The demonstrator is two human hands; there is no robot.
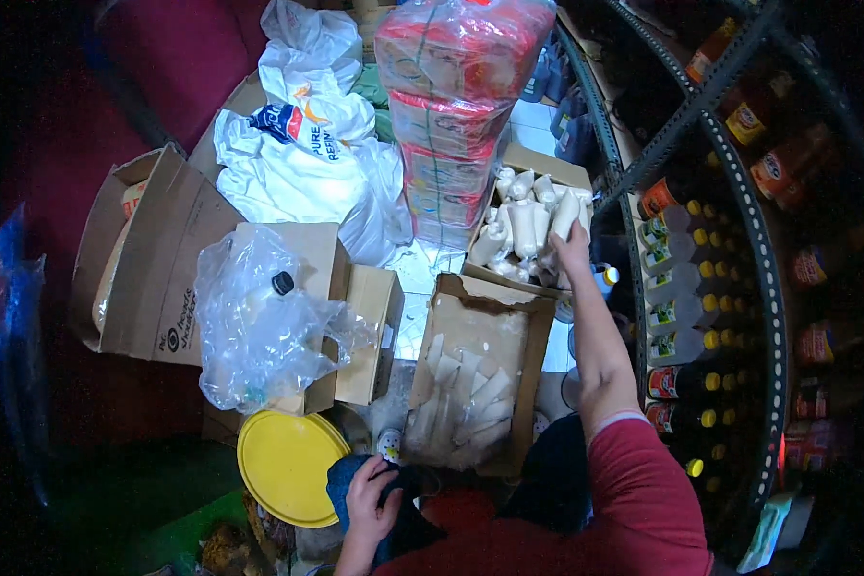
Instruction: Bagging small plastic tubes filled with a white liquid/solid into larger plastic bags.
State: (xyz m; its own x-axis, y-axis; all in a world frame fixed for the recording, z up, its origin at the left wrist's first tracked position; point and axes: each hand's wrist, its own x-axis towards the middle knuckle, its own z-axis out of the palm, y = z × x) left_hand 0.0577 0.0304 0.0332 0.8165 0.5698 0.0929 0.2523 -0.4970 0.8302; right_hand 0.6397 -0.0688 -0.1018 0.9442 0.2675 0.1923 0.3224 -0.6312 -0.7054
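Note:
My right hand (573, 252) reaches forward to a small carton (509, 275) filled with narrow clear bags of white contents. Its fingers are closed round one tube-shaped bag of white contents (564, 215) at the carton's right side. What fills the bags is too small to make out. Nearer to me, a shallow open cardboard box (490, 322) holds several flat, pale packets (480, 389) toward its near end. My left hand (370, 497) rests on my knee, fingers loosely spread, holding nothing.
A tall stack of plastic-wrapped red packs (451, 125) stands ahead, beside white sacks (302, 173). On the left are cartons with a clear plastic bag (264, 326) on top, and a yellow round lid (291, 468). A metal shelf of bottles (677, 288) lines the right.

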